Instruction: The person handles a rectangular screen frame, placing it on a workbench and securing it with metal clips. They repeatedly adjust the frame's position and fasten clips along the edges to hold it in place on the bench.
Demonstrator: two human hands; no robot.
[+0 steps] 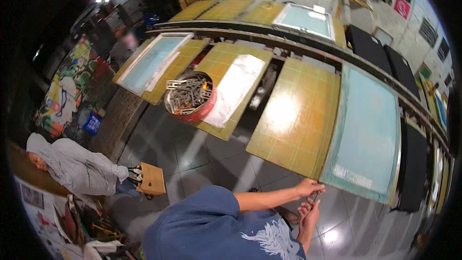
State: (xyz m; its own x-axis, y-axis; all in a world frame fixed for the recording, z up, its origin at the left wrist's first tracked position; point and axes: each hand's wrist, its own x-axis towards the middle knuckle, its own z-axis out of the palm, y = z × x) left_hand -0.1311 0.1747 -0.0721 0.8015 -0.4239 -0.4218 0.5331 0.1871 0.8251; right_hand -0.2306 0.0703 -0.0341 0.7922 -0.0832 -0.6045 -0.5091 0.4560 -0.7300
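My left hand is closed, its fingers pinched together at the near corner of a screen-printing frame with pale blue-green mesh. Just below it, my right hand is partly curled, fingers bent. A thin dark rod-like piece runs between the two hands; its kind is too small to tell. The frame lies on the rightmost of the yellow-green printing boards. To its left, a bare yellow-green board with grid lines reflects the light.
A round red tin full of metal pieces stands on another board beside a white sheet. Further frames lie at the far left and far back. A person in a grey hood is at left, near a cardboard box.
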